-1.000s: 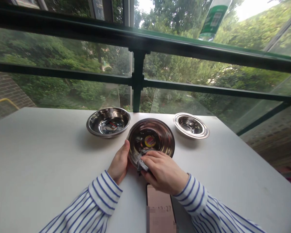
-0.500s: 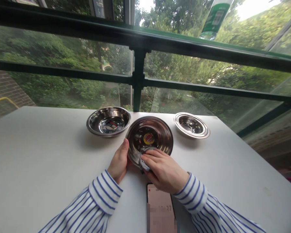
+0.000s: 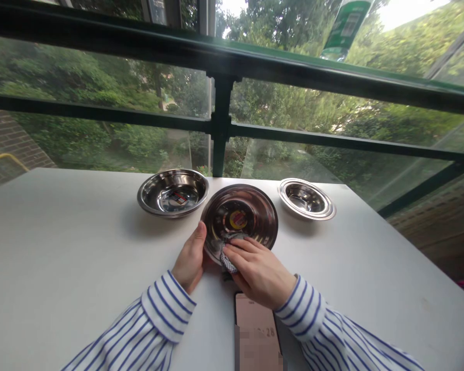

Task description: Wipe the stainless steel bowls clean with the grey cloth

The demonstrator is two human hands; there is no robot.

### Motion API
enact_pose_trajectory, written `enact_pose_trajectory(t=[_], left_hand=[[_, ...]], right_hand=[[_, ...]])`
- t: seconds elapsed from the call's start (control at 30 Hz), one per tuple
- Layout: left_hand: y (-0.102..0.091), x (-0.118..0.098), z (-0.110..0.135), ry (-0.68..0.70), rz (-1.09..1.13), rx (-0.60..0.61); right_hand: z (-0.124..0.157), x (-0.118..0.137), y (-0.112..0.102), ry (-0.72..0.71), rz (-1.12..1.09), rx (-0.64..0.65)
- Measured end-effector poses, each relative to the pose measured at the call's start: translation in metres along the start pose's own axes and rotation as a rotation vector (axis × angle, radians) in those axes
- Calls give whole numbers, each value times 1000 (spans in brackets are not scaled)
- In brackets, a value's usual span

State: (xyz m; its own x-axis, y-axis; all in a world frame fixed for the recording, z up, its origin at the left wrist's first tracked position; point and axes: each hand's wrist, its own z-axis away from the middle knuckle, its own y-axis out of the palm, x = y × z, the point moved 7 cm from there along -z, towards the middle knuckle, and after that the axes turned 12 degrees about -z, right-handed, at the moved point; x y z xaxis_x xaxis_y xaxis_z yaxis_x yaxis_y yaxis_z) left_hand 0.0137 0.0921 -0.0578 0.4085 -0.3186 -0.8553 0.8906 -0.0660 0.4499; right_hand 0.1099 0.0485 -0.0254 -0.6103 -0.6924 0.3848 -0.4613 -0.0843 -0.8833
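A shiny steel basin (image 3: 255,203) with a round yellow-and-red sticker (image 3: 238,220) inside is tilted toward me at the middle of the table. My left hand (image 3: 191,257) grips its left rim, thumb on the near side and fingers hidden behind. Under the fingers of my right hand (image 3: 259,268) is a bunched black-and-white checked cloth (image 3: 228,260), pressed against the lower inner wall and rim. A second steel basin (image 3: 150,193) with a label inside stands at the back left. At the back right rests a smaller wide-rimmed steel bowl (image 3: 325,208).
A phone (image 3: 255,330) with a lit screen lies on the white table (image 3: 81,257) below my right hand. Behind the table's far edge runs a dark green metal railing (image 3: 220,118) with glass. A green-labelled bottle (image 3: 346,28) stands on the top rail.
My right hand and the cloth have shifted slightly left along the basin's inner wall. The held basin has moved a touch right. My left hand keeps its grip.
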Motion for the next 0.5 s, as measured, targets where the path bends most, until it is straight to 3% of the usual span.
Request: enact_pose_trajectory(t=[0.17, 0.37, 0.5], left_hand=[[3, 0, -2, 45, 86, 71], [0, 0, -1, -14, 23, 16], [2, -1, -2, 12, 66, 37]], right_hand=[[-10, 6, 6, -5, -28, -49], [-3, 0, 1, 7, -26, 47], [-8, 3, 4, 5, -42, -4]])
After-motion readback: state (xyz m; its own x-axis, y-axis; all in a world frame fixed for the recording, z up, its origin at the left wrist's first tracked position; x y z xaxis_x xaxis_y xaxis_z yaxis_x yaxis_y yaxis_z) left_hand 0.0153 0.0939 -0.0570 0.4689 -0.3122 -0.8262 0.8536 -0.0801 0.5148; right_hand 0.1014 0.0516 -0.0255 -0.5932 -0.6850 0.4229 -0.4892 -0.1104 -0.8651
